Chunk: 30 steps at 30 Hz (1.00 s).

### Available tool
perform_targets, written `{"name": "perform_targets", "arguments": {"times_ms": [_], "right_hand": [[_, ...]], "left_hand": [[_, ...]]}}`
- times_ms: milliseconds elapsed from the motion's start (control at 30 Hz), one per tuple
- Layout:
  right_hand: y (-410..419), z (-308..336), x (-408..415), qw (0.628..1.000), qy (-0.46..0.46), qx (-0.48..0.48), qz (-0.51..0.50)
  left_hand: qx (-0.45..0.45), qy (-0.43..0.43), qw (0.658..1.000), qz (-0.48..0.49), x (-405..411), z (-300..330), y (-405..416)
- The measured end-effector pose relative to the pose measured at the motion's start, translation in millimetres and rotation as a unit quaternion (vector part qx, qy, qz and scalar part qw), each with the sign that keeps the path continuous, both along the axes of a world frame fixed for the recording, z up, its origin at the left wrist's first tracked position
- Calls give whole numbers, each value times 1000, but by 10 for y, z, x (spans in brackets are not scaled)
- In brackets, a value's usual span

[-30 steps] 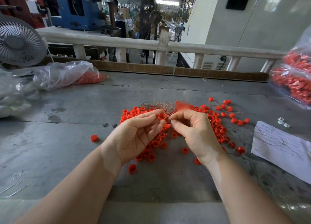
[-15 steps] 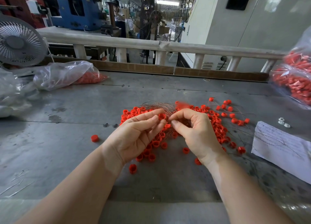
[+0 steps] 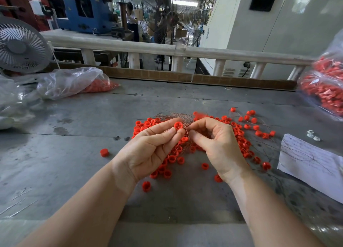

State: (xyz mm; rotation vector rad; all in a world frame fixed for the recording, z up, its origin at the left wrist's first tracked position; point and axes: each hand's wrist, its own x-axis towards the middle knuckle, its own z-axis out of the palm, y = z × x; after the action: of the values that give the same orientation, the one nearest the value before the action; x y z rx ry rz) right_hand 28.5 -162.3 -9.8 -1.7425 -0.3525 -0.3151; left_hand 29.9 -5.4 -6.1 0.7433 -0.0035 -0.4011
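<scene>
Matt red plastic caps [image 3: 178, 125], thin, probably copper wires [image 3: 174, 116], on a dull, stained metal table [image 3: 74, 154].

The grey, stained counter [image 3: 74, 172] bears a heap of red caps [image 3: 239, 135] at its middle, with thin wires [image 3: 172, 115] tangled among them. One cap [image 3: 104, 152] lies apart to the left. A paper sheet [image 3: 311, 165] lies at the right, with small white nuts [image 3: 312, 135] just beyond it. A left bag [image 3: 70, 83] and a right bag [image 3: 326, 94], both clear, hold more caps.

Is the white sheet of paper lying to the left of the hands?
No, the sheet of paper lies to the right of the right hand, beyond the scattered red caps.
</scene>
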Motion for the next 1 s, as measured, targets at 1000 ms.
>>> {"name": "perform_targets", "arguments": {"times_ms": [1000], "right_hand": [[-5, -35, 15, 996, 47, 71, 31]], "left_hand": [[-11, -6, 1000, -8, -48, 43, -39]]}}
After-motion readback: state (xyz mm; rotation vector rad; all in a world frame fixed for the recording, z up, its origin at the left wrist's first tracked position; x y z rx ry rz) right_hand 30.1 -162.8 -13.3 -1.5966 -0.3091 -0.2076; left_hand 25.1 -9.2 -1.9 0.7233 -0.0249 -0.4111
